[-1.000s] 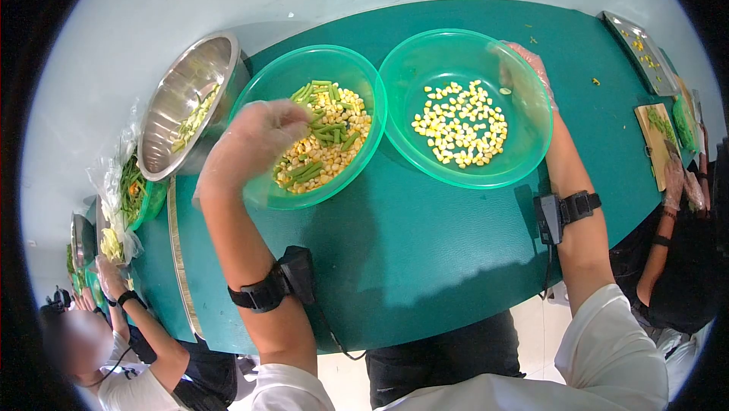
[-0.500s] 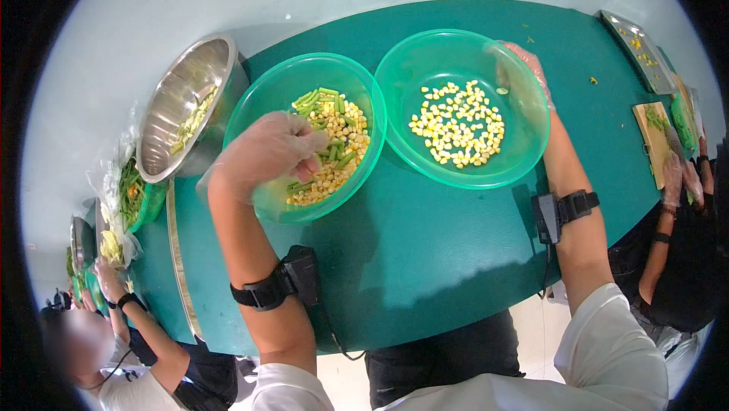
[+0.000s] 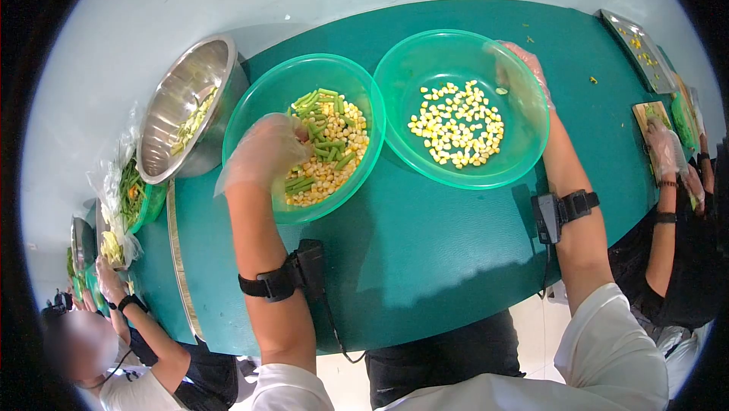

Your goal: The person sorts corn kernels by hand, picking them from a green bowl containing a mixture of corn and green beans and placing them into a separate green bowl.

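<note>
My left hand (image 3: 269, 149), in a clear plastic glove, reaches into the left green bowl (image 3: 243, 107). Its fingers curl downward close to the corn kernels (image 3: 330, 179) and cut green bean pieces (image 3: 328, 149); whatever they pinch is hidden. My right hand (image 3: 531, 69), gloved too, grips the far right rim of the right green bowl (image 3: 410, 160), with part of its fingers showing dimly through the wall. Loose yellow corn kernels (image 3: 459, 126) lie spread over that bowl's bottom. The two bowls stand side by side, their rims touching.
A tilted steel bowl (image 3: 156, 122) with pale green shreds stands at left, near a plastic bag (image 3: 114, 176). Two people work nearby, one at lower left, one at right with hands (image 3: 664, 149) over a cutting board (image 3: 645, 119). A metal tray (image 3: 638, 50) lies far right.
My left hand has lowered into the left bowl, shifting slightly, and more green bean pieces show. My right hand stays on its bowl. The right-hand person's hand has moved up over the cutting board.
</note>
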Tool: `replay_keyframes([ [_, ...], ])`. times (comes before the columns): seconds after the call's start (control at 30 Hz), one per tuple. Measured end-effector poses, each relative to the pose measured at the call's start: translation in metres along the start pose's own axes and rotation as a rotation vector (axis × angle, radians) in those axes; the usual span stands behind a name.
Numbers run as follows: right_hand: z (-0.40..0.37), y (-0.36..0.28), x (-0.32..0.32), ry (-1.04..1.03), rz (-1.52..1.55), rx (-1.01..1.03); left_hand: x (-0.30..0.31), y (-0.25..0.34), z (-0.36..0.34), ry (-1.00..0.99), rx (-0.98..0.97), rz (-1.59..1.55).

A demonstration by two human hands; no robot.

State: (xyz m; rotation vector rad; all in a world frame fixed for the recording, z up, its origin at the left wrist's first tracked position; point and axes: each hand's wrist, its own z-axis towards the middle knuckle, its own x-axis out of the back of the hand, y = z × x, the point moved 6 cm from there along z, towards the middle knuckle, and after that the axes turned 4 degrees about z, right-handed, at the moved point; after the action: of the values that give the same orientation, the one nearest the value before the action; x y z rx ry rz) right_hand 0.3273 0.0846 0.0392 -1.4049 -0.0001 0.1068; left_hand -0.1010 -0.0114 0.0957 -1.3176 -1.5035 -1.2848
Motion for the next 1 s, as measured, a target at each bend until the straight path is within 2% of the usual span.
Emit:
replay_keyframes([
  [0.37, 0.001, 0.004, 0.001, 0.021, 0.073, -0.029, 0.013, 0.013, -0.002, 0.134, -0.048, -0.141],
  [0.47, -0.001, 0.003, 0.0, 0.01, 0.057, -0.024, 0.025, 0.024, -0.007, 0.183, -0.237, -0.236],
  [0.57, 0.0, 0.001, -0.004, 0.009, 0.054, -0.006, 0.041, 0.059, -0.02, 0.15, -0.4, -0.525],
  [0.67, 0.0, 0.003, -0.003, 0.023, 0.094, -0.04, 0.036, 0.091, -0.026, 0.161, -0.519, -0.806],
  [0.7, 0.001, 0.004, -0.002, 0.024, 0.117, -0.052, 0.034, 0.094, -0.025, 0.097, -0.475, -0.824],
  [0.8, 0.001, 0.005, 0.0, 0.026, 0.123, -0.056, 0.033, 0.079, -0.019, 0.21, -0.418, -0.415],
  [0.9, 0.002, 0.006, 0.0, 0.009, 0.096, -0.027, 0.025, 0.068, -0.016, 0.022, -0.313, -0.18],
  [1.0, 0.002, 0.004, 0.001, -0.01, 0.061, 0.013, 0.012, 0.07, -0.029, -0.281, -0.168, -0.399],
])
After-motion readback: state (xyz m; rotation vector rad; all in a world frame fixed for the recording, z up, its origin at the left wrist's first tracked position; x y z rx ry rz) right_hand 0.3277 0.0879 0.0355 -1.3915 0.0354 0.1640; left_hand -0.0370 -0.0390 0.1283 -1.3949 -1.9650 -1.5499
